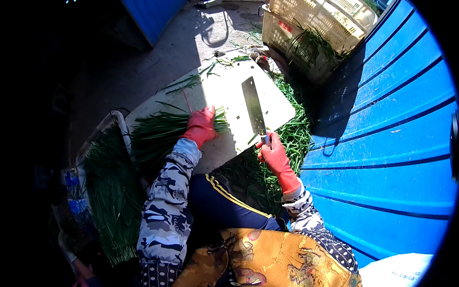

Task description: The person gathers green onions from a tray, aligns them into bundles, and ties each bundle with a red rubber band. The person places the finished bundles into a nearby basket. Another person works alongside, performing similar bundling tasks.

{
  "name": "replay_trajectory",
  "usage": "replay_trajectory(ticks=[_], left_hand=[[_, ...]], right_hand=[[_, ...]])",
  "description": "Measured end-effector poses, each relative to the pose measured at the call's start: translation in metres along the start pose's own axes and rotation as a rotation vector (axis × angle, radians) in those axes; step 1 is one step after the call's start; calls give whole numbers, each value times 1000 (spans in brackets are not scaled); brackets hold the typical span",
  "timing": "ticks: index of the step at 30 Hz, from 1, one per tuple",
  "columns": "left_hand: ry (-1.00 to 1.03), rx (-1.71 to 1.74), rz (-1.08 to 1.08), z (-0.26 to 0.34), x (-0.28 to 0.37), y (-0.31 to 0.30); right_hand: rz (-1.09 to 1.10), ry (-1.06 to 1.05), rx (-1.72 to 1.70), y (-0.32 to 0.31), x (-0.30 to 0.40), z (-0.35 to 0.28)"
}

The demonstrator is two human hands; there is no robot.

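My left hand (202, 123), in a red rubber glove, presses on a bundle of green Chinese chives (161, 129) near its pale cut ends. The bundle lies across a white cutting board (222, 88), its leaves pointing left. A thin pink tie (186, 99) sticks up beside the glove. My right hand (274, 154), also in a red glove, grips the handle of a cleaver (254, 106). Its broad blade points away from me over the right part of the board, apart from the bundle. Loose green scraps (206, 73) lie along the board's far edge.
At my left stands a basket (123, 131) heaped with chives (111, 193). Cut leaves (296, 136) pile up on the ground right of the board. Cream plastic crates (287, 39) stand at the far right, by a blue corrugated metal wall (387, 143). A white sack (398, 267) sits at lower right.
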State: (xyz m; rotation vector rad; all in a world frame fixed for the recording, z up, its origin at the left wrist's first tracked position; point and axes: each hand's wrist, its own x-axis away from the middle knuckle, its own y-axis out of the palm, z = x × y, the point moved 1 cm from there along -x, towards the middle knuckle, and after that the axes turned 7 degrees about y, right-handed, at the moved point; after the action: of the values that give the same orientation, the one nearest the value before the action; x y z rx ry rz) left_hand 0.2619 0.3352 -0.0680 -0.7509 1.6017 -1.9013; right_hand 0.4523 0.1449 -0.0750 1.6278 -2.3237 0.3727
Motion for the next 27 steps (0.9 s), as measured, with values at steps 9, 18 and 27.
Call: replay_trajectory(ticks=[9,18,27], left_hand=[[-31,-30,125,8,2,6],[-67,-35,111,11,-2,7],[-74,36,62,13,2,-1]], right_hand=[[49,-243,381,46,17,-3],[29,-179,514,49,5,12],[30,-235,416,49,5,7]])
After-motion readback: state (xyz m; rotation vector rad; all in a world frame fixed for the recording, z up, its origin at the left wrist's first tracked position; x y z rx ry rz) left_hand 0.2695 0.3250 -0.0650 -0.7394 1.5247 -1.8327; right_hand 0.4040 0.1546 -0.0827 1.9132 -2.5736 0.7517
